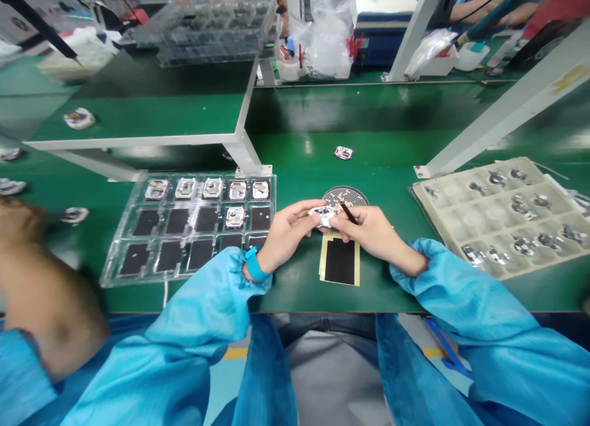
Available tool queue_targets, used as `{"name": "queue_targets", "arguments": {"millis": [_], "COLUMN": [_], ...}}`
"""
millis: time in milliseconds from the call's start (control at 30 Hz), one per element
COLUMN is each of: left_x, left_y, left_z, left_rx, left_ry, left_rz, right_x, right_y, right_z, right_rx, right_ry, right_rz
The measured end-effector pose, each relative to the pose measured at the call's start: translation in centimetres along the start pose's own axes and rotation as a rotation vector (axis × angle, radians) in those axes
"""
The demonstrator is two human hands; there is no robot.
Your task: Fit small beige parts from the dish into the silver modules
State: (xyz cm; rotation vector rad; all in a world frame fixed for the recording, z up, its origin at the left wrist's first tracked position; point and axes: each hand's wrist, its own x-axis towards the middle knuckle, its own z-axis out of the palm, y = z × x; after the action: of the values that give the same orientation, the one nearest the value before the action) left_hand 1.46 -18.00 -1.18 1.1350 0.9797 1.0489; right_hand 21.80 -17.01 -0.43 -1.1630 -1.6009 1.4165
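Two hands meet above the green surface (295, 291): the left hand (288, 232) pinches a small metal part (322, 216), half hidden by fingers; the right hand (375, 232) grips a thin dark tool (348, 213), its tip obscured.

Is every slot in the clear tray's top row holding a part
Yes, all five top-row slots of the clear tray hold a metal part.

**Around the green bench**

A clear compartment tray (184, 229) lies on the green bench (396, 143), at its left part. A beige moulded tray (502, 214) with small metal parts sits at the bench's right end. A white shelf frame (138, 140) stands over the bench's left side. A crumpled plastic bag (329, 35) sits beyond its far edge.
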Motion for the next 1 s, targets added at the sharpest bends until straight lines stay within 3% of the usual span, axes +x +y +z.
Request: {"name": "queue_targets", "arguments": {"millis": [300, 567, 1000], "left_x": [0.0, 0.0, 0.0], "left_y": [-1.0, -0.9, -1.3], "left_z": [0.0, -0.3, -0.3], "left_rx": [0.161, 0.315, 0.431], "left_ry": [-0.055, -0.039, -0.002], "left_rz": [0.099, 0.127, 0.232], "right_x": [0.1, 0.1, 0.1], "right_y": [-0.1, 0.0, 0.1], "right_z": [-0.4, -0.8, -0.6], "right_rx": [0.088, 0.027, 0.004], "right_ry": [-0.054, -0.065, -0.021], "right_rz": [0.114, 0.052, 0.081]}}
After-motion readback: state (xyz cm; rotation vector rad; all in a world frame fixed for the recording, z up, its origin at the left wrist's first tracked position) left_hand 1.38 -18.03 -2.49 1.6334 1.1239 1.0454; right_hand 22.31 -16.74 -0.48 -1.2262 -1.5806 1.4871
